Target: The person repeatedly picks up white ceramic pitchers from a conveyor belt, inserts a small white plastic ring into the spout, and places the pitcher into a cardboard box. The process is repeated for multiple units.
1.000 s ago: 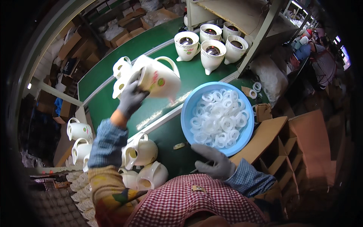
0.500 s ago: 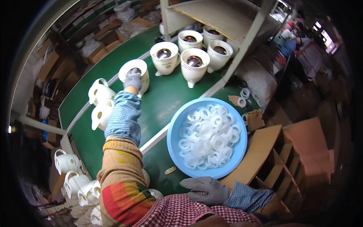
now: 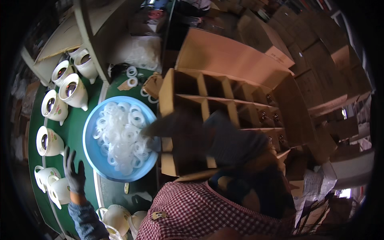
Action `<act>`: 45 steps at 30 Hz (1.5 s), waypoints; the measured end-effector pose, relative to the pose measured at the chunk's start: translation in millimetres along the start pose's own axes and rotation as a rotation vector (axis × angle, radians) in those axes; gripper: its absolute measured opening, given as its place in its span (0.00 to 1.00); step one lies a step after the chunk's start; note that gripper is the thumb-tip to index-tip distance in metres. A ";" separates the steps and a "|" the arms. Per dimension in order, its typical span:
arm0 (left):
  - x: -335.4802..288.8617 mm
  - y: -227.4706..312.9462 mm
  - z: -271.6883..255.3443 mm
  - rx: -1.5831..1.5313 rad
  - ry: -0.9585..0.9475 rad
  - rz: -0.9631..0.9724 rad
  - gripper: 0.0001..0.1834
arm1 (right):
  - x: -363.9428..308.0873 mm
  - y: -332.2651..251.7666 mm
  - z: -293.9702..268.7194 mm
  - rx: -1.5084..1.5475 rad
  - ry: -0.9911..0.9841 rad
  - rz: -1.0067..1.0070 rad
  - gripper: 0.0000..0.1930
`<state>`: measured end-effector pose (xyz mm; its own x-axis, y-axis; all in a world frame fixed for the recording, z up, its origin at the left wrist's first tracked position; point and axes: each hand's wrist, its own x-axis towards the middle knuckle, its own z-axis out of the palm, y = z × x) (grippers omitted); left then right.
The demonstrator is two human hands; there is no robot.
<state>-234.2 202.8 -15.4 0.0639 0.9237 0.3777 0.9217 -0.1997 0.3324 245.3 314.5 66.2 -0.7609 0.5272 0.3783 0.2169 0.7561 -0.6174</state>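
Note:
My left hand (image 3: 75, 176), in a grey glove, is open with fingers spread, holding nothing. It is just above the green tabletop (image 3: 74, 130), beside a white jug (image 3: 55, 147) with a dark, shiny inside. Two handled white jugs (image 3: 61, 191) stand to its left. My right hand (image 3: 176, 127) is smeared by motion and dark, between the light-blue basin (image 3: 89, 154) and a divided cardboard box (image 3: 167, 96). Its fingers lie near the basin's right rim; whether it holds anything is not clear. Translucent white rings (image 3: 123, 132) fill the basin in a heap.
More white jugs (image 3: 76, 94) with dark insides stand at the far left, beneath a shelf post (image 3: 90, 36). Loose rings (image 3: 132, 77) lie behind the basin. Several box compartments hold shiny rounded items (image 3: 264, 116). More jugs (image 3: 116, 216) sit at the near edge; stacked cartons (image 3: 320, 72) rise at right.
The view has swung right toward the cardboard box. My left hand has come out of the jug's mouth, now apart from it. My right hand has left my lap and reaches across the box.

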 end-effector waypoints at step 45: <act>-217.2 189.7 23.1 -2.237 0.627 -0.623 0.51 | 213.0 33.0 182.1 -0.750 -0.554 -0.091 0.17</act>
<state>-64.4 -28.1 -54.4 -0.4070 0.9055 -0.1202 -0.8737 -0.3475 0.3406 -20.9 381.2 0.8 -0.9355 0.3394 -0.0981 0.3328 0.9398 0.0778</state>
